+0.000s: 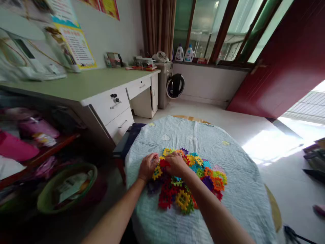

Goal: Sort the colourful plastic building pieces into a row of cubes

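Left hand [149,166] and right hand [176,164] close together over bright blocks [182,199] heaped on a round counter [273,207].
The left curls at the pile's edge; the right bends over a red block [164,163], fingertips hidden, so whether either pinches anything cannot be told. The blocks sit near the person, probably for easy reach; the cloth [203,135] beneath likely curbs sliding.

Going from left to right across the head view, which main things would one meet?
Round pale-green basin, bare left hand, bare right hand, rightmost orange notched square piece, dark-red door.
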A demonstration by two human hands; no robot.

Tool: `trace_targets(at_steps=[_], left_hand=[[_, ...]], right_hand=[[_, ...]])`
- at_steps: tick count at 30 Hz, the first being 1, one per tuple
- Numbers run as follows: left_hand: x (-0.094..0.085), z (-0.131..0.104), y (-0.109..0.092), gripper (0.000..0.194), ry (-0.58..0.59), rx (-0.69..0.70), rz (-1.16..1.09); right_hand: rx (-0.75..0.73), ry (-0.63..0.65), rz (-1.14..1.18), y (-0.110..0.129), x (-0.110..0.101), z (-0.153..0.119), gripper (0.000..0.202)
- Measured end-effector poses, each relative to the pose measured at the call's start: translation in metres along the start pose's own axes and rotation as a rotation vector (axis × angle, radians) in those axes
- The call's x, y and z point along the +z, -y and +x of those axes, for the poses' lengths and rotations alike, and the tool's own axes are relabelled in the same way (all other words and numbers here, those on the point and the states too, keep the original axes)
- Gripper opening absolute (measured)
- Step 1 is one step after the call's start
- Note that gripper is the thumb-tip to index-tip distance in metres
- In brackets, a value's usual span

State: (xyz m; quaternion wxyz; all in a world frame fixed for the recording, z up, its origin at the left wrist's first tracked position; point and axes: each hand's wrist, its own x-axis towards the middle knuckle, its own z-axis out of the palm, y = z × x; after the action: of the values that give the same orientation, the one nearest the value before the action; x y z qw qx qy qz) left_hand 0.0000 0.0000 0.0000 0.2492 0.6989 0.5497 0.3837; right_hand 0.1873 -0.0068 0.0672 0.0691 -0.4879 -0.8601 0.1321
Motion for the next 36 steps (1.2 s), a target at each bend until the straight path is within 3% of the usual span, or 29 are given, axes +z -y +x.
trace_targets(at_steps=[4,8,10,14,17,24,29,32,36], left_hand=[[-0.002,-0.002,-0.001,0.04,0.0,0.006,0.008],[-0.003,-0.003,-0.004,0.039,-0.012,0.009,0.029],[-0.003,-0.003,-0.005,0.038,-0.013,0.017,0.032],[-0.003,-0.003,-0.006,0.038,-0.025,0.02,0.024],[-0.002,-0.003,-0.006,0.039,-0.03,0.017,0.016],[-0.002,-0.003,-0.005,0.037,-0.036,0.027,0.018],[-0.002,-0.003,-0.005,0.035,-0.056,0.036,0.019],[-0.002,-0.002,-0.006,0.034,-0.056,0.037,0.017],[-0.002,-0.002,-0.007,0.033,-0.054,0.038,0.01]], right_hand=[[0.042,-0.189,0.164,-0.005,-0.007,-0.004,0.018],[0.214,-0.382,0.444,-0.045,-0.023,-0.022,0.024],[0.307,-0.367,0.544,-0.069,-0.03,-0.034,0.026],[0.292,-0.185,0.617,-0.097,-0.033,-0.051,0.022],[0.26,-0.083,0.566,-0.094,-0.031,-0.051,0.021],[0.206,-0.125,0.332,-0.076,-0.025,-0.033,0.023],[0.238,-0.191,0.178,-0.072,-0.021,-0.036,0.026],[0.235,-0.184,0.136,-0.069,-0.021,-0.046,0.039],[0.21,-0.014,0.081,-0.062,-0.027,-0.055,0.076]])
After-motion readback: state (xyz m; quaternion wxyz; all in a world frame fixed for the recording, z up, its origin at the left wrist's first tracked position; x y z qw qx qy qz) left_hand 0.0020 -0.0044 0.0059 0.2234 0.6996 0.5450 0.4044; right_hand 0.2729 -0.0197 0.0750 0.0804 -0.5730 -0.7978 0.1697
